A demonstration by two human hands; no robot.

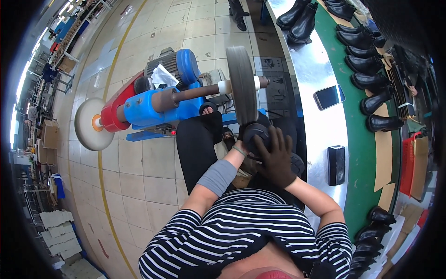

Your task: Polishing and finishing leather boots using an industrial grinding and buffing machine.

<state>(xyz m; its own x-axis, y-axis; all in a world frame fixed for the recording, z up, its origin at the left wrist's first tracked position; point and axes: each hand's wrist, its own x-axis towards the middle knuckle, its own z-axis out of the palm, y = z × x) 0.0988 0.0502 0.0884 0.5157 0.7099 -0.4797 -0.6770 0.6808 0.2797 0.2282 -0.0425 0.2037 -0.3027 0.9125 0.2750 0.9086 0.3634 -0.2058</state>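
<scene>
A black boot (254,134) is held low in front of me, its sole end up against the rim of the dark buffing wheel (241,83). My left hand (242,134), dark-gloved and mostly hidden behind the boot, appears closed round it. The wrist above it wears a green band, and a grey sleeve covers the forearm. My right hand (279,160), in a brown glove, lies over the boot with its fingers stretched and spread. Another dark rounded piece (297,164) shows beside that hand; whether it belongs to the same boot I cannot tell.
The wheel's shaft (200,93) runs left through a blue housing (146,109) to a pale wheel (93,124). Right of me, a metal bench (320,132) carries a phone (330,97) and a black block (336,165). Black boots (369,81) line the green strip beyond. Another person's legs (238,14) stand ahead.
</scene>
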